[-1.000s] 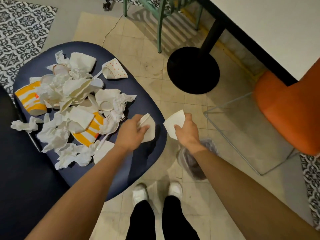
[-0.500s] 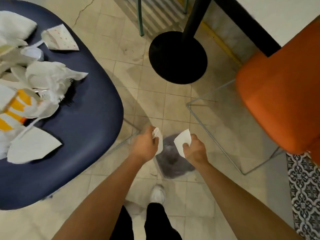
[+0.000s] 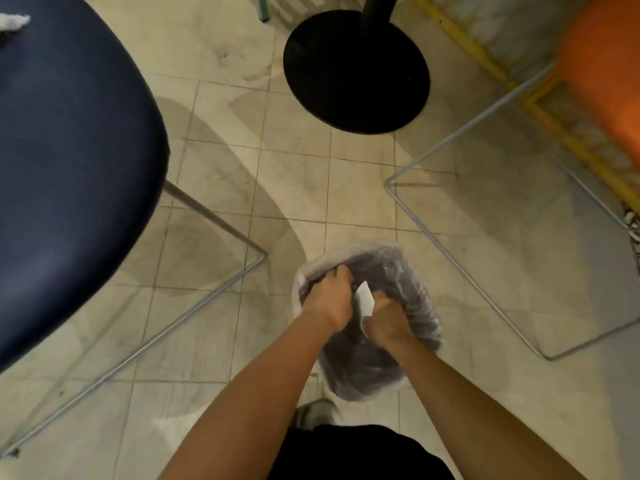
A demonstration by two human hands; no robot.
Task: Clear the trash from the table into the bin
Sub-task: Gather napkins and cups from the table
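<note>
Low over the bag-lined bin (image 3: 367,372) on the near floor, the right hand (image 3: 386,322) pinches a white paper scrap (image 3: 365,301) and the left hand (image 3: 329,299) curls inside the rim, its hold hidden, so both should release well inside the mouth.

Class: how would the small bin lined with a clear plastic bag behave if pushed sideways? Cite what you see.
The small bin lined with a clear plastic bag probably slides or tips easily: it stands free on smooth floor tiles. Its crinkled, glossy liner likely feels floppy and slippery.
</note>
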